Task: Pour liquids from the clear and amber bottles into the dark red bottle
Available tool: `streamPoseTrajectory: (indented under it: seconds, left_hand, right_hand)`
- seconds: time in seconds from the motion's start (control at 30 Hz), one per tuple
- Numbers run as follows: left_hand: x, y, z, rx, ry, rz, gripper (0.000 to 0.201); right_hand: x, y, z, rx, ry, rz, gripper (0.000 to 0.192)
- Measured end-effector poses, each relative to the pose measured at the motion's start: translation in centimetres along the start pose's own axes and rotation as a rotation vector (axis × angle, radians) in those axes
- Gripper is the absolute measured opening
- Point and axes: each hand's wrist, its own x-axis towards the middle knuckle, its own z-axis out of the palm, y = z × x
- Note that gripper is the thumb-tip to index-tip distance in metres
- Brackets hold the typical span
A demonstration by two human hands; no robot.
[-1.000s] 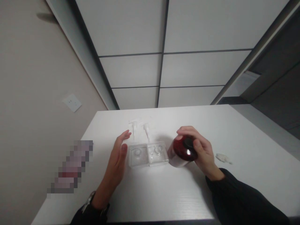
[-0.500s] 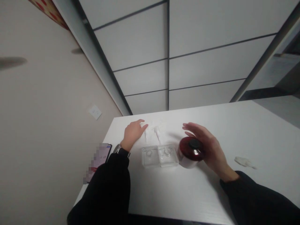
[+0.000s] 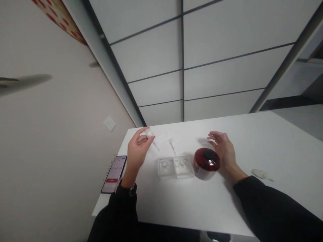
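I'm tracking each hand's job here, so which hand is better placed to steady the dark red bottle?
Probably the right hand: it hovers open right beside the dark red bottle, while the left hand is busy pinching a white pump head.

The worktop [image 3: 227,208] is white and matt, with a faint fine grain. The dark red bottle [image 3: 206,164] looks like glossy translucent plastic under a smooth black cap. Two clear containers [image 3: 176,167] are transparent, shiny plastic. The pump head [image 3: 151,136] in the left hand [image 3: 137,149] is white smooth plastic. The phone [image 3: 114,174] has a glossy glass face. Both sleeves are black matt cloth.
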Motion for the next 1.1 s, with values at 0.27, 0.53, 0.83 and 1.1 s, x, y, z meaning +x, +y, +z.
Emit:
streamPoseTrajectory:
  seconds: [0.27,0.53,0.83,1.1]
  left_hand:
    - [-8.0,-0.1,0.0,-0.271,0.129,-0.017,0.040]
    - [-8.6,-0.6,0.2,-0.077,0.080,-0.003,0.036]
    - [-9.2,-0.9,1.7,0.086,-0.077,0.037,0.023]
    - [-9.4,-2.2,2.4,0.056,-0.112,0.006,0.026]
  right_hand:
    - [3.8,-0.4,1.6,-0.229,-0.002,-0.242,0.055]
    - [2.7,-0.7,1.6,-0.322,-0.078,-0.279,0.051]
    - [3.3,-0.3,1.4,-0.376,-0.090,-0.223,0.057]
    - [3.2,0.0,1.2,-0.409,-0.108,-0.196,0.059]
